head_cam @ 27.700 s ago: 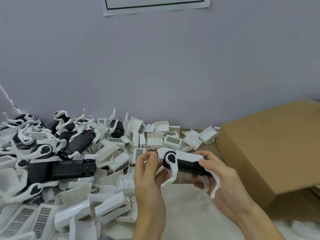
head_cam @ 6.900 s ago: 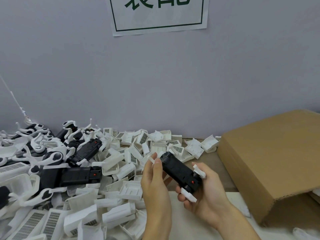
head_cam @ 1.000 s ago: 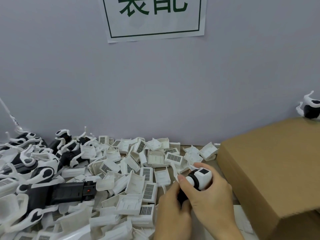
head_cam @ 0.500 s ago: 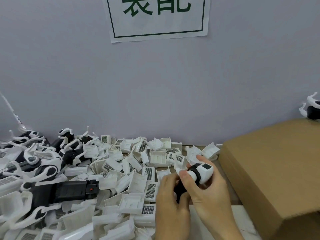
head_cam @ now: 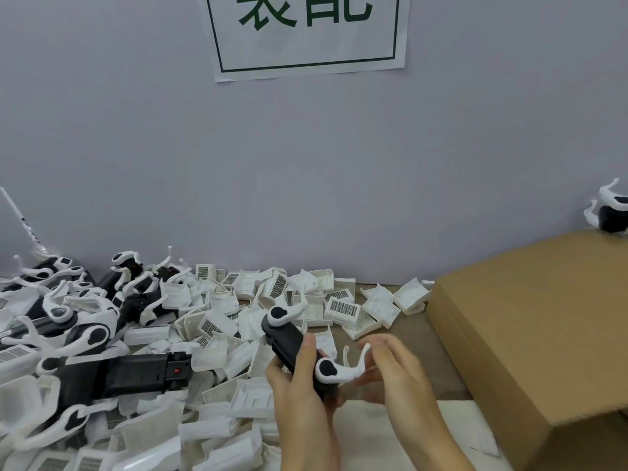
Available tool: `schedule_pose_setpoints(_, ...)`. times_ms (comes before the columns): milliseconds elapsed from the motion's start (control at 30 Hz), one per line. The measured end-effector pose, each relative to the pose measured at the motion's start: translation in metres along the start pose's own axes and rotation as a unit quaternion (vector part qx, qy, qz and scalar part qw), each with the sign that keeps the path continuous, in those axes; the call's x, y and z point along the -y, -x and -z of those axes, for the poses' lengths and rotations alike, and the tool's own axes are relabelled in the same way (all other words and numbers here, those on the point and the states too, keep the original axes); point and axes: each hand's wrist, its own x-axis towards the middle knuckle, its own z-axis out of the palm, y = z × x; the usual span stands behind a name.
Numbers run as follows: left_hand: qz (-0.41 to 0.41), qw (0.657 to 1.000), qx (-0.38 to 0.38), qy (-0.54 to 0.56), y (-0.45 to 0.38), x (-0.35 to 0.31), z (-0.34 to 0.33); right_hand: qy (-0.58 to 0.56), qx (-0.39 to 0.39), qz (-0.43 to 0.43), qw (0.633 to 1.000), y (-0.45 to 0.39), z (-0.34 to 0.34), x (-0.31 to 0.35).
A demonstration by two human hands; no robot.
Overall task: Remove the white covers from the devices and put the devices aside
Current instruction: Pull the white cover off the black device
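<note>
A black device (head_cam: 284,337) with white curved arms is gripped in my left hand (head_cam: 299,392), thumb over its top side, tilted up and away to the left. My right hand (head_cam: 394,372) is just right of it, fingers loosely curled beside the device's near white arm (head_cam: 339,368); whether they pinch that arm is unclear. No white cover shows on this device. A heap of removed white covers (head_cam: 343,309) lies behind and to the left.
A pile of black-and-white devices (head_cam: 85,331) fills the left side, one long black body (head_cam: 136,372) in front. A big cardboard box (head_cam: 533,334) stands at right, another device (head_cam: 610,215) behind it. A paper sign (head_cam: 306,32) hangs on the wall.
The device went from gripped end-on in both hands to lying lengthwise in my left hand. My right hand has come off its white end and moved right.
</note>
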Motion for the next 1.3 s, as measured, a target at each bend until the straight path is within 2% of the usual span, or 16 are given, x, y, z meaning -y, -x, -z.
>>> schedule_pose_setpoints(167, 0.013, 0.999, 0.008, 0.03, -0.002, -0.001, 0.002, -0.143, 0.088, -0.107, 0.98, 0.003, -0.001, 0.007)
schedule_pose_setpoints(300, 0.014, 0.998, 0.063, 0.027, 0.001, -0.002, 0.001, -0.086, 0.122, -0.113, 0.982, 0.002, -0.001, 0.006)
schedule_pose_setpoints(433, -0.011, 0.997, 0.075, -0.026, 0.001, 0.0, 0.002, -0.053, 0.116, -0.113, 0.985, 0.003, -0.003, 0.005)
schedule_pose_setpoints(600, 0.035, 0.995, 0.089, -0.034, 0.002, -0.002, 0.005, -0.123, 0.182, -0.11, 0.969, 0.009, -0.004, 0.009)
schedule_pose_setpoints(733, 0.054, 0.994, 0.095, -0.024, 0.002, -0.004, 0.007, -0.149, 0.207, -0.123, 0.959, 0.011, -0.007, 0.01)
schedule_pose_setpoints(900, 0.055, 0.994, 0.085, -0.041, 0.0, -0.003, 0.006, -0.127, 0.239, -0.11, 0.956, 0.011, -0.008, 0.008)
schedule_pose_setpoints(1100, 0.061, 0.992, 0.106, -0.044, 0.0, -0.001, 0.009, -0.117, 0.231, -0.096, 0.961, 0.009, -0.009, 0.002)
schedule_pose_setpoints(1300, 0.077, 0.99, 0.113, -0.044, -0.002, -0.001, 0.011, -0.103, 0.258, -0.096, 0.956, 0.006, -0.008, -0.003)
